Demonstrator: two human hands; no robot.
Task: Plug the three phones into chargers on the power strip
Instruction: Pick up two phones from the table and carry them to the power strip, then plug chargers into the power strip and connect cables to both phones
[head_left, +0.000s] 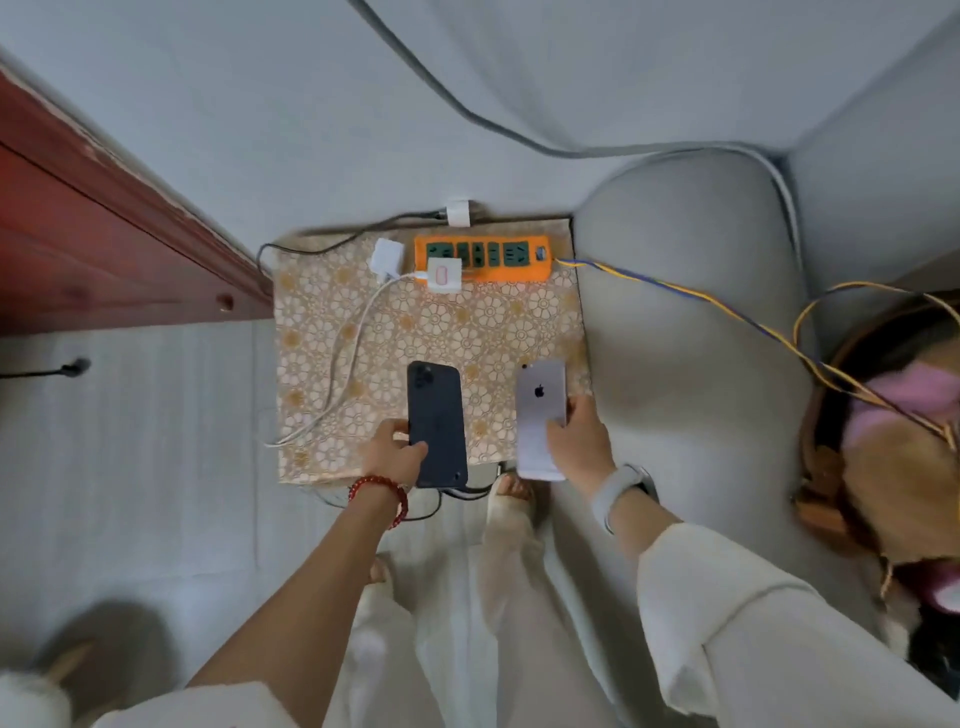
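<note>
Your left hand (393, 451) fingers clamp dark phone (435, 423) | your right hand (577, 441) fingers clamp silver phone (539, 415) | both at worktop (467, 332) near edge

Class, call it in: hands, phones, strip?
Left hand grips dark phone. Right hand grips silver phone. Neither cabled; third phone unseen. Power strip unobstructed.

Orange power strip (483, 258), black phone (435, 423), floral beige cloth (431, 332).

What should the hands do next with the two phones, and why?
Probably lay the dark phone down beside the loose white cable. Both the left hand and right hand are holding phones, so neither can pick up the cable end to plug in.
</note>
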